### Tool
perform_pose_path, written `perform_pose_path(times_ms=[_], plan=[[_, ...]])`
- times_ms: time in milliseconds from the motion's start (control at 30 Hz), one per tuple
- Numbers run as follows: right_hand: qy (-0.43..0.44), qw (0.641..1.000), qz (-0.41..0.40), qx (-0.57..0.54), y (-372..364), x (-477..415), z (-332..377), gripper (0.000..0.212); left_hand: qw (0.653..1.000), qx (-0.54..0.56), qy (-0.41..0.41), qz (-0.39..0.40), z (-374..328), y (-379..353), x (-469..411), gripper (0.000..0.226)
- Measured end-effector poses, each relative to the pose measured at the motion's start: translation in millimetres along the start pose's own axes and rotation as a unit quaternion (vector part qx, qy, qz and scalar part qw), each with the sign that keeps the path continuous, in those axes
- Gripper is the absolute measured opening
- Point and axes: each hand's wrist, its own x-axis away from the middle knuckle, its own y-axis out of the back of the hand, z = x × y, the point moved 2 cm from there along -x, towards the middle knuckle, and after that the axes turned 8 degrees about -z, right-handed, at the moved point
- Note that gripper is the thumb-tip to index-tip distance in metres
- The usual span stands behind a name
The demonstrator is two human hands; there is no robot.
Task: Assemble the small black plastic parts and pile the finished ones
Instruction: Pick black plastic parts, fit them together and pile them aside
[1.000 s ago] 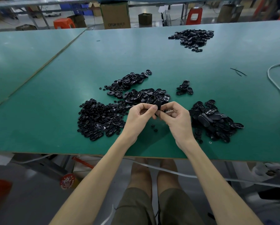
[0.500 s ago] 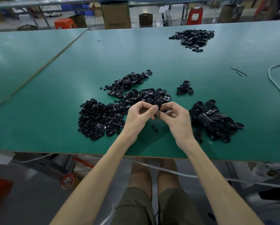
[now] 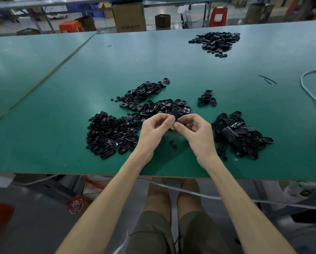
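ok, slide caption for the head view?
Left hand and right hand pinch a black part over the green table, amid piles of parts.

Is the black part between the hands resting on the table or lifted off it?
Lifted. The left hand and right hand pinch the part above the table.

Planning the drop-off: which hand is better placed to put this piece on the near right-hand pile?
Right, likely. The left hand and right hand both pinch the black piece, but that pile lies just beside the right one; the left must cross over.
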Motion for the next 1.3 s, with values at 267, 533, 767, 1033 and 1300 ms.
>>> perform_pose_path(times_ms=[267, 533, 767, 1033, 1300], plan=[[-0.001, 0.999, -0.049, -0.016, 2.8, -1.9, -0.6, 0.019, 0.998, -0.040, -0.005, 0.048, 1.7, -3.7, 0.8, 0.007], [-0.009, 0.998, -0.054, 0.000, 4.1, -1.7, -0.2, 0.013, 0.999, -0.035, 0.002, 0.030, 1.4, -2.2, 0.3, 0.014], [-0.006, 1.000, -0.027, 0.011, 2.6, -0.8, 2.9, 0.008, 0.999, 0.008, 0.024, -0.019, 4.0, 1.7, -2.8, 0.016], [0.004, 1.000, 0.017, -0.003, 1.8, 1.8, 7.2, 0.004, 0.999, 0.030, 0.029, -0.013, 6.2, 3.6, -5.0, 0.016], [0.003, 0.999, 0.037, 0.030, -0.1, 1.0, 5.6, 0.009, 0.997, 0.059, 0.047, -0.011, 4.1, 4.5, -4.3, 0.011]])
